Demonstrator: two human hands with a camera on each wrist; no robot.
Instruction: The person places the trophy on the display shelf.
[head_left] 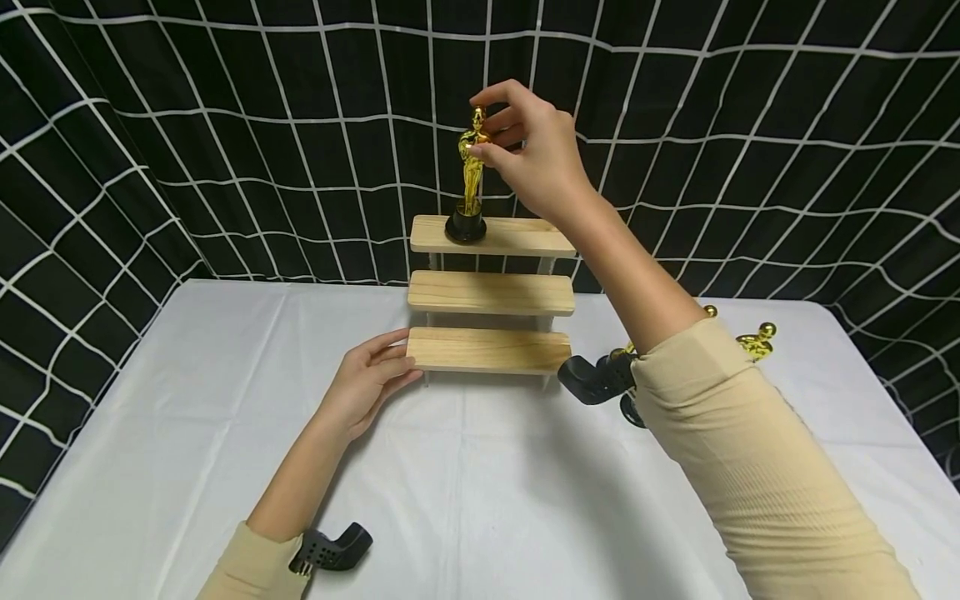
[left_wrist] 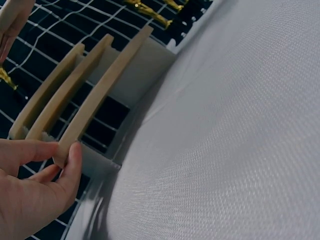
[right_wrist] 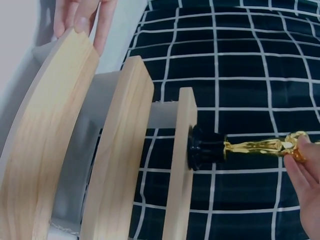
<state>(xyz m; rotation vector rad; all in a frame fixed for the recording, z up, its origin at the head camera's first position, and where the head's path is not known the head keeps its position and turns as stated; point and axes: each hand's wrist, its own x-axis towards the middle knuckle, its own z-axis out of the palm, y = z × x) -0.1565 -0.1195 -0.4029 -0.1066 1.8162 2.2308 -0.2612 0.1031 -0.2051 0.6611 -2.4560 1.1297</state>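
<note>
- One gold statuette [head_left: 472,171] stands upright on its black base at the left end of the top step of a three-step wooden riser [head_left: 491,292], which sits toward the back edge of the white table [head_left: 225,400].
- Right hand [head_left: 528,150] pinches the statuette's head between thumb and fingertips, the base resting on the step.
- Left hand [head_left: 367,383] holds the left end of the lowest step, thumb on the front edge and fingers over the top, steadying the riser.
- More gold statuettes [head_left: 756,340] lie on the table right of the riser, partly hidden by the right sleeve.
- Risk, as I judge it: the figure is tall and narrow-based, so a sideways tug on release could topple it off the step's left end; the sleeve could also brush the lying figures.
</note>
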